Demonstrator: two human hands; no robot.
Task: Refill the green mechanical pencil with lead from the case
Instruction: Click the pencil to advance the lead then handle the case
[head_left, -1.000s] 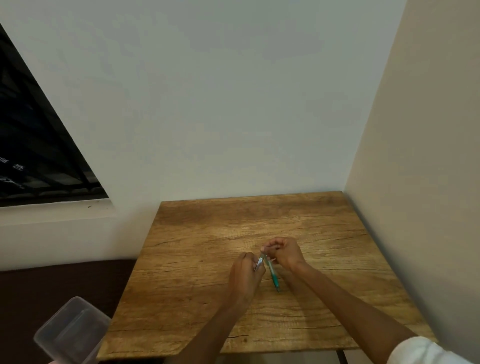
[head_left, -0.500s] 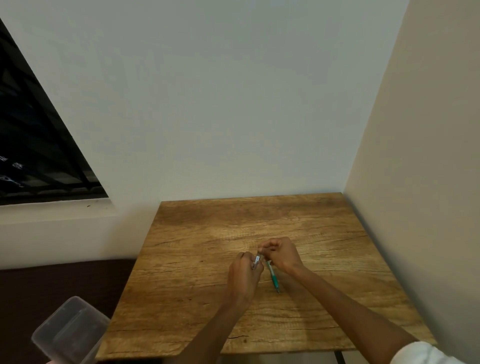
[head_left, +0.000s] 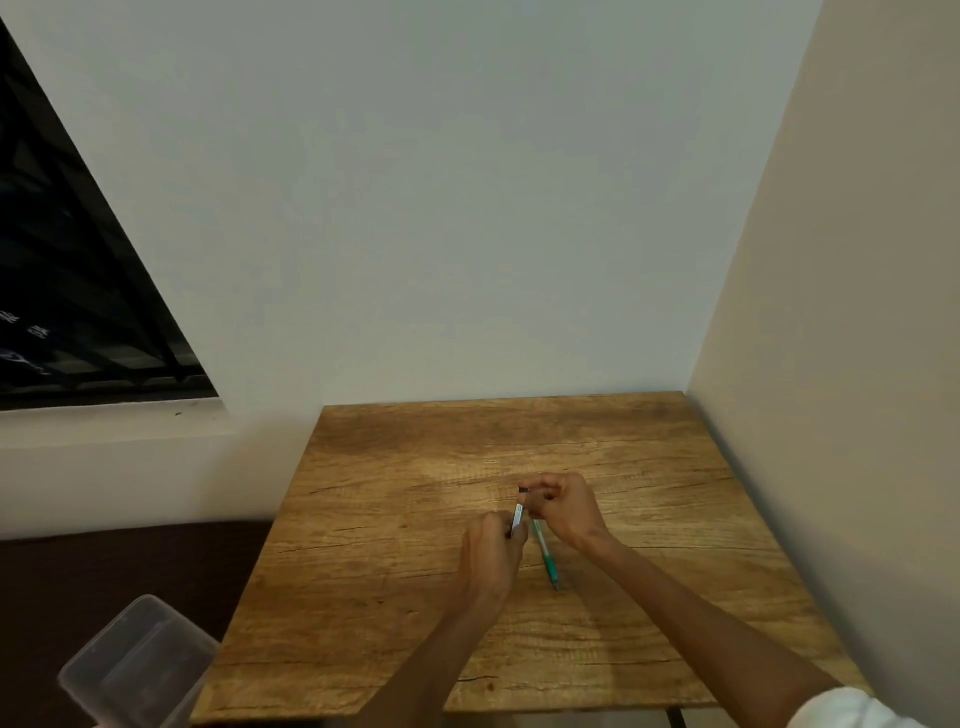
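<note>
The left hand (head_left: 491, 551) is gripping the slim lead case (head_left: 518, 518) while the right hand (head_left: 566, 506) is pinching its small dark cap (head_left: 523, 490) above the green mechanical pencil (head_left: 546, 556) lying on the table (head_left: 395, 519), so pulling straight and gently should be keeping leads from spilling

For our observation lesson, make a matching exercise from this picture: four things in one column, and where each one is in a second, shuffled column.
Things:
1. green pencil
2. lead case
3. plastic box
4. window

Places:
A. left wall
B. in the left hand
C. below the table's left front corner
D. in the right hand, tip towards the table

Pairs: 1-D, 2-B, 3-C, 4-A
</note>
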